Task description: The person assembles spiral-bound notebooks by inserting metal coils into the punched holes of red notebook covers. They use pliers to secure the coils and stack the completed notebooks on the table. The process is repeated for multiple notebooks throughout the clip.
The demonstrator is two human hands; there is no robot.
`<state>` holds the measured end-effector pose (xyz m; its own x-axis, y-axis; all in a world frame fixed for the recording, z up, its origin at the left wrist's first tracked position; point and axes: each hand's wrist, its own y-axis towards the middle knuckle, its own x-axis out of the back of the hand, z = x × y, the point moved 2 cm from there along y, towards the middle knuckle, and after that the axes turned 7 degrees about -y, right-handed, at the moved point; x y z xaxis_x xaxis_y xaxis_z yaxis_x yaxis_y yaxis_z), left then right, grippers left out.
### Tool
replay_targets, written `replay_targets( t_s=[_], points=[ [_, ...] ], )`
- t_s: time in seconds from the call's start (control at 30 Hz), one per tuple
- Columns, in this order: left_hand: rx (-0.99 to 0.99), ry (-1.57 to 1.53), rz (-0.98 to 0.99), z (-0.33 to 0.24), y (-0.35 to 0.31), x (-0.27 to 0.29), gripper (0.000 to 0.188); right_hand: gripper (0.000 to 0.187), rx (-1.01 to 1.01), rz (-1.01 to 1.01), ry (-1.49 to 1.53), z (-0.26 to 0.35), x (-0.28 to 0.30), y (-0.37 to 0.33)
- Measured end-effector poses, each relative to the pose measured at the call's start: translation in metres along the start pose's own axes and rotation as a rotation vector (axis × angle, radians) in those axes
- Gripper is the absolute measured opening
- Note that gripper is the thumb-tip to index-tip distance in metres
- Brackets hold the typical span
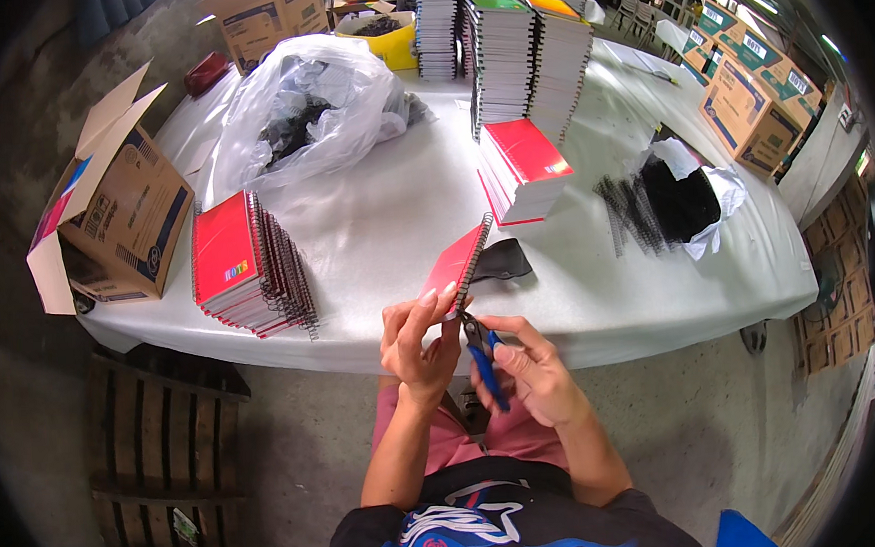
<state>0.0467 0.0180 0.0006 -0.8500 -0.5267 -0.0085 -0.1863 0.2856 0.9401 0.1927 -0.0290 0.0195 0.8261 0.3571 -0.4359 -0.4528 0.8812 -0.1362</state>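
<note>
My left hand [420, 345] is closed round the lower end of a red spiral notebook [454, 262], held up tilted at the table's front edge. A dark coil runs along the notebook's right side. In my right hand [542, 377] are blue-handled cutting pliers [485, 366], with their jaws at the coil's near end. Whether the jaws grip the wire is too small to tell. Just behind the notebook lies a flat black piece [502, 260]. Beyond it stands a stack of red-covered books [528, 153]. To the left is a pile of red notebooks [226, 248] with coils.
A white-covered table [375, 237] spreads before me. Black coils [678, 199] lie on white plastic at right. Tall notebook stacks [505, 59], a plastic bag [348, 119] and a yellow bin [394, 48] stand farther back. An open carton [129, 222] is at left, a wooden pallet [167, 430] below.
</note>
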Motion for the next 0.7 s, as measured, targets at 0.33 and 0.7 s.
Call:
replay_targets(
  t_s=[0.33, 0.7],
  points=[
    [0.666, -0.462, -0.365, 0.016, 0.007, 0.007, 0.071, 0.037, 0.318, -0.689, -1.176, 0.013, 0.073, 0.001],
    [0.822, -0.587, -0.358, 0.012, 0.019, 0.019, 0.038, 0.051, 0.412, -0.371, -0.681, 0.009, 0.043, 0.058]
  ],
)
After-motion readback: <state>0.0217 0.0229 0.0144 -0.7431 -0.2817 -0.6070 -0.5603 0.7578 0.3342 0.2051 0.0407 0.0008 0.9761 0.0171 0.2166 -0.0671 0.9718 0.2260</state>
